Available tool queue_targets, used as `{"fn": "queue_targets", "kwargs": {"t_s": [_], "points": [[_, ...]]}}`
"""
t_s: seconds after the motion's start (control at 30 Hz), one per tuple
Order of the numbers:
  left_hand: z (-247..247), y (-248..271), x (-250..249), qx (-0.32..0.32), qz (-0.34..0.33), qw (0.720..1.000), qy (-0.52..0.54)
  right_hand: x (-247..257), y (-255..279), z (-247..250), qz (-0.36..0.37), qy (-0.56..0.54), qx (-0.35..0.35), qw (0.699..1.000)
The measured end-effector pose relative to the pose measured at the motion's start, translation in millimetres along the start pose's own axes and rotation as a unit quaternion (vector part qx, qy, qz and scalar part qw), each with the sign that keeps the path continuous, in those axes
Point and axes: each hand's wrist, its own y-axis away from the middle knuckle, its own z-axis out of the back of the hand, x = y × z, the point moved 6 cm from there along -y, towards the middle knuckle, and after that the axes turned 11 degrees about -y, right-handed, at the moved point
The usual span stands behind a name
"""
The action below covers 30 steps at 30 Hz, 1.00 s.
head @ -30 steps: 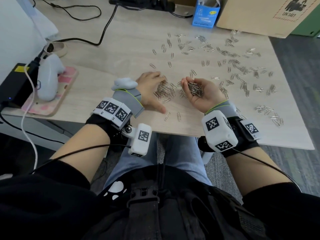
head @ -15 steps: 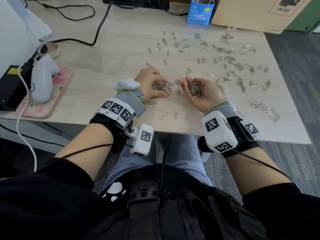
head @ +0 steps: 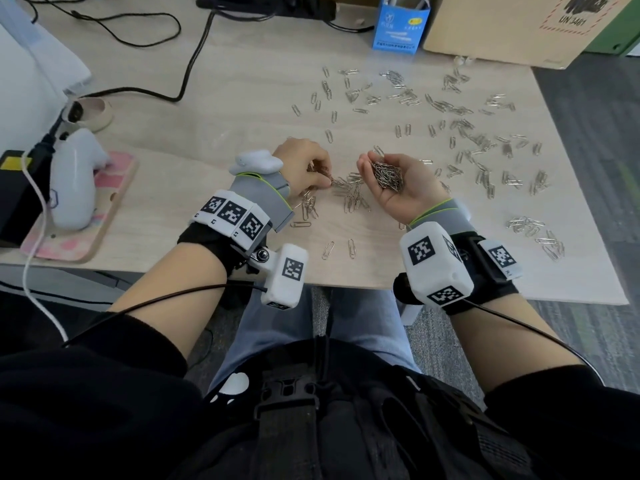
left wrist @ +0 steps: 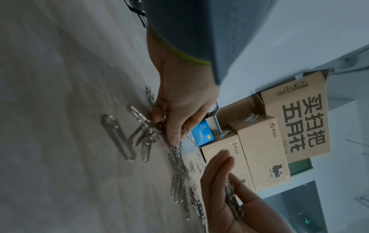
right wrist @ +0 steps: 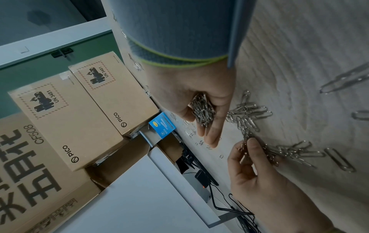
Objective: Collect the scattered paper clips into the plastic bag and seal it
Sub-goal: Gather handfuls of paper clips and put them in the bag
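Several silver paper clips lie scattered over the light wooden table, mostly at the right. A small pile of clips sits between my hands. My left hand rests on the table with its fingers curled, pinching clips at the pile's left edge. My right hand is palm up just right of the pile, cupping a heap of clips with its thumb against them. No plastic bag is in view.
A blue carton and a cardboard box stand at the table's far edge. At the left are a white controller on a pink pad, a black power brick and cables. Two single clips lie near the front edge.
My left hand went from lying flat over the pile to curling its fingers and pinching clips. The right hand stayed in place with its heap.
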Motion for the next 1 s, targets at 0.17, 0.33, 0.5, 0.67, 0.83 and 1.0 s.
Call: {"fn": "queue_targets", "kwargs": {"t_s": [0.17,0.33,0.5,0.67,0.83,1.0], "points": [[13.9,-11.6,1.0,-0.020,-0.002,0.998,0.067,6.7,-11.9,-2.6,0.015,0.014,-0.011,1.000],[34.0,-21.4,-20.6,-0.011,-0.063,0.987,0.148,3.9,-23.1,-7.8,0.015,0.033,-0.012,0.999],[40.6,-34.5,-48.5,0.005,-0.120,0.986,0.113,-8.7,-24.8,-27.9,-0.039,0.061,0.048,0.996],[38.1,-43.2,-53.1,-0.010,-0.120,0.991,0.053,-12.4,-33.2,-33.5,-0.067,0.034,0.049,0.996],[38.4,-47.6,-52.7,-0.015,-0.131,0.990,0.055,-8.9,-44.6,-30.8,-0.056,0.013,0.026,0.998],[40.0,-49.3,-44.9,-0.023,-0.122,0.989,0.080,-6.4,-49.6,-30.8,-0.045,0.022,-0.004,0.999]]}}
